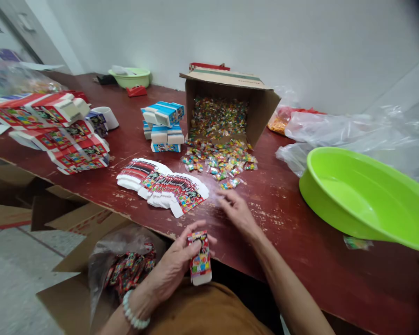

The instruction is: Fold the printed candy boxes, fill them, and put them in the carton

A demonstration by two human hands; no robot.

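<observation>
Red carton [201,260]: 1, clasped in left hand [174,258] | right hand [239,214]: half-open, empty | green basins [356,200]: 2

A packing workshop, apparently: bright little packets [226,160] (spilling from a carton [265,116]) near fanned-out flat boxes [165,185].

Open lane across tabletop [274,197], candy pile [225,158] left, green basin [319,204] right

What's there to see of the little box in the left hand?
The box is slim and oblong, apparently thin card, printed red and black with colourful pictures; its near end is white. It lies tilted in the left hand, thumb on its printed face, fingers around from behind, near the table edge.
</observation>
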